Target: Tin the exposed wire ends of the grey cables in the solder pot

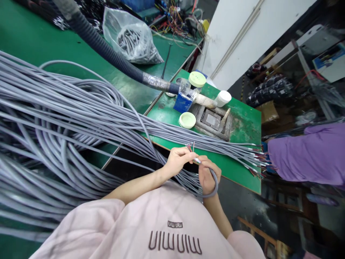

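One grey cable (216,181) curves through my right hand (207,176), whose fingers are closed around it near its stripped end. Thin coloured wires (191,146) fan out of that end. My left hand (178,161) is closed on these wires, thumb and fingers pinched at the point where they leave the white part of the cable. Both hands are close together in front of my chest, at the near edge of the green table. Just beyond them lies a long bundle of grey cables (172,132), with bare coloured wire ends (260,160) at the right.
A solder pot (212,120) stands on the table beside a blue box (183,102) on a ribbed hose (107,54). Around it are a round green-lidded tub (197,79), an open tub (187,120) and a white cup (223,98). A person in purple (307,154) is at the right.
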Demonstrator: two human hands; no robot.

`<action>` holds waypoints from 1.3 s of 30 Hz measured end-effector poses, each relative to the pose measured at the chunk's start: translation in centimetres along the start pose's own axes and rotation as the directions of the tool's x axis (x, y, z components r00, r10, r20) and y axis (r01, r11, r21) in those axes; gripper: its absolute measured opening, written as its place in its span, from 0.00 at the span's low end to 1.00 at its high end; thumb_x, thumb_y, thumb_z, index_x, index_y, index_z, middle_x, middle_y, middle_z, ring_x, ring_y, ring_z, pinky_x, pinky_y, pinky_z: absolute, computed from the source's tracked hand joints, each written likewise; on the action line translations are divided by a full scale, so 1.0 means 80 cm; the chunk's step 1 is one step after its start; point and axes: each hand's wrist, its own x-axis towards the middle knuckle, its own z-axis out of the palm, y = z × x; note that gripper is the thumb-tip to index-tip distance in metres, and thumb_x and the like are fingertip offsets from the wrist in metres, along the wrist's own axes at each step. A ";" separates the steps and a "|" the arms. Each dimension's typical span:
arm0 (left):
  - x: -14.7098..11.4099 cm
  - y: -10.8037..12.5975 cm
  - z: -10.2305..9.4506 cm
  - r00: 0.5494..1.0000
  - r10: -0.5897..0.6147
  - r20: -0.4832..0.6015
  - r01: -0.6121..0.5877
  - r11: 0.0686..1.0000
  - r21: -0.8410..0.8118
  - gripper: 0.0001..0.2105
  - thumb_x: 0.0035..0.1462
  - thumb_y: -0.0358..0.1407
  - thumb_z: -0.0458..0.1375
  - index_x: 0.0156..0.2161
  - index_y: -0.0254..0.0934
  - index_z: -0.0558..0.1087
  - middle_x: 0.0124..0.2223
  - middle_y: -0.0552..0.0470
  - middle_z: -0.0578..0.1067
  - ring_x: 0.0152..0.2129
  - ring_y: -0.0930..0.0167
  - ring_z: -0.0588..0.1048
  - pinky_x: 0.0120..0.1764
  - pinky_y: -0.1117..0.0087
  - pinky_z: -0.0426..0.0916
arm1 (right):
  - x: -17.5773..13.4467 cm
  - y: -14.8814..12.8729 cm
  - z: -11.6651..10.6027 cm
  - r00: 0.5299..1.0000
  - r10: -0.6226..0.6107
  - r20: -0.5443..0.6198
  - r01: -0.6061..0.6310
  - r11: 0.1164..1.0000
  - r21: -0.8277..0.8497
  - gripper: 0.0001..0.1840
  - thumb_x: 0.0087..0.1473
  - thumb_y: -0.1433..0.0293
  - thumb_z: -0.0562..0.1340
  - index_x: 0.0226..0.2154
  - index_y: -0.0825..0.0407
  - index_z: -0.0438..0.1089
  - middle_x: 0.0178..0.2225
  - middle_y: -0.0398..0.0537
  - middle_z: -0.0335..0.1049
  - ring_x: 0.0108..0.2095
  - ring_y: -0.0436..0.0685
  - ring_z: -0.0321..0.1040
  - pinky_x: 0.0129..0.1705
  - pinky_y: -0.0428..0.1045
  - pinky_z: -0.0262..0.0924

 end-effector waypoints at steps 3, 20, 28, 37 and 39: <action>-0.001 0.006 0.001 1.000 0.022 -0.003 -0.022 0.998 0.060 0.17 0.48 0.44 0.64 0.16 0.35 0.72 0.20 0.52 0.73 0.22 0.73 0.70 0.30 0.70 0.63 | 0.000 0.004 0.000 1.000 0.021 -0.008 -0.021 0.998 0.067 0.06 0.54 0.65 0.61 0.35 0.44 0.73 0.34 0.46 0.74 0.35 0.56 0.70 0.38 0.58 0.67; 0.000 0.009 0.000 0.962 0.272 0.039 -0.272 0.923 0.273 0.16 0.49 0.43 0.63 0.16 0.38 0.72 0.16 0.54 0.67 0.20 0.74 0.62 0.29 0.69 0.60 | -0.004 0.014 0.002 0.979 0.203 -0.003 -0.200 0.968 0.150 0.10 0.52 0.57 0.61 0.32 0.45 0.69 0.30 0.44 0.71 0.26 0.53 0.66 0.30 0.53 0.64; 0.010 0.007 -0.002 0.992 0.083 0.099 -0.111 0.938 0.328 0.10 0.49 0.42 0.63 0.29 0.36 0.77 0.26 0.52 0.75 0.24 0.73 0.70 0.31 0.71 0.64 | 0.001 -0.018 -0.030 0.996 -0.061 -0.068 0.027 0.905 -0.424 0.09 0.54 0.70 0.59 0.37 0.47 0.74 0.40 0.49 0.74 0.39 0.58 0.71 0.44 0.58 0.66; 0.042 -0.008 -0.026 0.872 0.236 0.430 -0.488 0.489 0.723 0.10 0.58 0.39 0.56 0.39 0.38 0.77 0.34 0.47 0.78 0.32 0.68 0.71 0.39 0.65 0.62 | -0.068 -0.077 -0.224 0.989 -0.039 -0.143 -0.143 0.003 -0.990 0.15 0.53 0.68 0.56 0.40 0.54 0.73 0.49 0.61 0.69 0.49 0.66 0.67 0.50 0.62 0.62; 0.051 -0.005 -0.027 0.853 0.250 0.458 -0.521 0.345 0.781 0.11 0.59 0.39 0.54 0.41 0.39 0.76 0.37 0.47 0.78 0.35 0.67 0.71 0.38 0.65 0.60 | -0.098 -0.082 -0.257 0.925 0.249 -0.286 -0.277 -0.071 -0.958 0.19 0.50 0.66 0.54 0.41 0.57 0.73 0.44 0.64 0.72 0.45 0.68 0.69 0.46 0.64 0.64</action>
